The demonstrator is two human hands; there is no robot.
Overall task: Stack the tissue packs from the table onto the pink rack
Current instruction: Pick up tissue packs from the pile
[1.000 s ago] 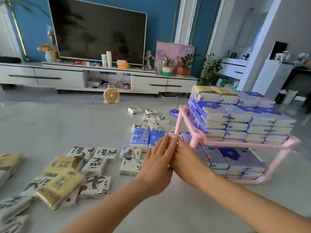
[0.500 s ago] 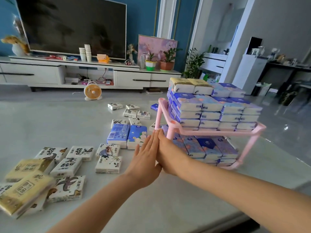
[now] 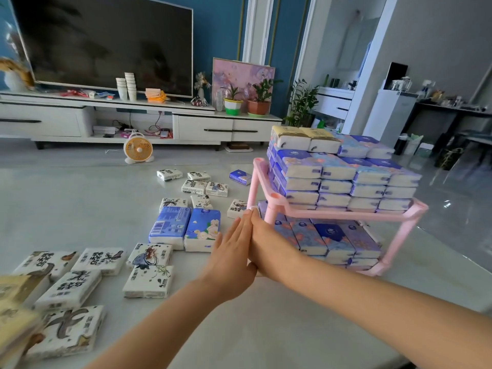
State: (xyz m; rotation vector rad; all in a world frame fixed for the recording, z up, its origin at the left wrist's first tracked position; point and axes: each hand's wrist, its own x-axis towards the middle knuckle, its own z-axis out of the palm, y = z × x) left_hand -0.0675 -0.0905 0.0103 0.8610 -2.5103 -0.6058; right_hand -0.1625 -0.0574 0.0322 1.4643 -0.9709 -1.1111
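My left hand [image 3: 230, 259] and my right hand [image 3: 269, 249] are pressed palm to palm with straight fingers, above the table just left of the pink rack [image 3: 332, 213]. Neither hand holds anything. The rack's upper shelf carries several layers of purple-blue tissue packs [image 3: 346, 179], with two yellow packs [image 3: 306, 138] on top. Its lower shelf holds more purple packs [image 3: 332, 238]. On the table to the left lie two blue packs [image 3: 186, 229], several white packs with ink drawings [image 3: 149, 272], and yellow packs [image 3: 13, 315] at the left edge.
The grey table [image 3: 66, 203] stretches left and far ahead; its right edge runs close behind the rack. More white packs [image 3: 202, 186] and one blue pack [image 3: 239, 177] lie further back. Beyond are a TV cabinet [image 3: 133, 123], a small orange fan [image 3: 138, 149] and potted plants.
The view has shifted so that the rack and packs sit further left and closer. My hands stay pressed together in the same pose beside the rack's corner post.
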